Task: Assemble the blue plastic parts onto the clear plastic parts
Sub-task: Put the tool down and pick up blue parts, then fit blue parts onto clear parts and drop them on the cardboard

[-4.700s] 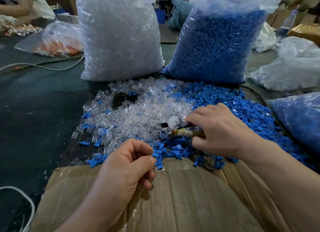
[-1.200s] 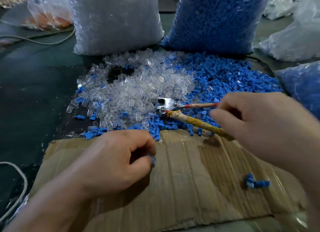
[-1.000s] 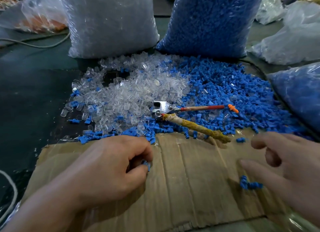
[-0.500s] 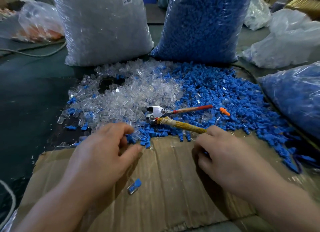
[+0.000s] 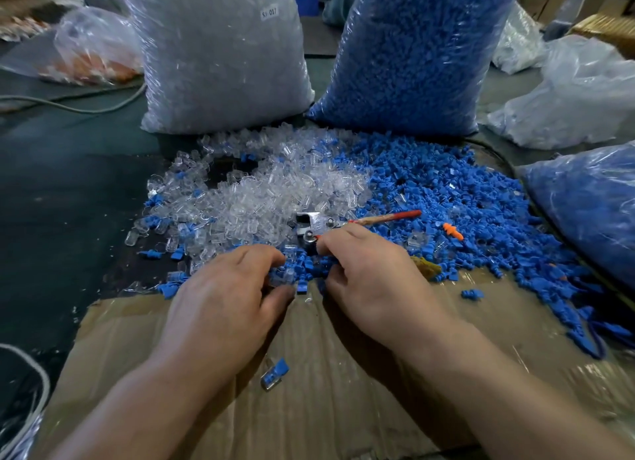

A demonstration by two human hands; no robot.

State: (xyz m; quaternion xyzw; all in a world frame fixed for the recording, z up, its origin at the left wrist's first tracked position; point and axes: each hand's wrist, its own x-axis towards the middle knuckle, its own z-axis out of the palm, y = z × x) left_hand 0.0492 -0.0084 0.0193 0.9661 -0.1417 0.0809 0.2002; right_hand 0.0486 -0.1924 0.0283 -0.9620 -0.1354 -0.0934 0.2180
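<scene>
Loose clear plastic parts (image 5: 261, 198) lie heaped beyond the cardboard, with loose blue plastic parts (image 5: 446, 191) spread to their right. My left hand (image 5: 226, 298) reaches into the near edge of the heap, and its fingers and thumb pinch a clear part (image 5: 284, 274). My right hand (image 5: 371, 281) is close beside it, fingers curled over blue parts (image 5: 309, 265). Whether the right hand holds one is hidden. One joined clear-and-blue piece (image 5: 275, 373) lies on the cardboard (image 5: 343, 408) between my forearms.
Pliers (image 5: 312, 220) with a red handle (image 5: 385, 217) lie in the pile; the yellow handle runs under my right hand. A big bag of clear parts (image 5: 220, 54) and another of blue parts (image 5: 412, 54) stand behind. More bags lie right; an orange piece (image 5: 453, 230) sits among the blue.
Both hands have moved forward to the pile's near edge and closer together. My right hand now covers the pliers' yellow handle. The joined piece stays on the cardboard.
</scene>
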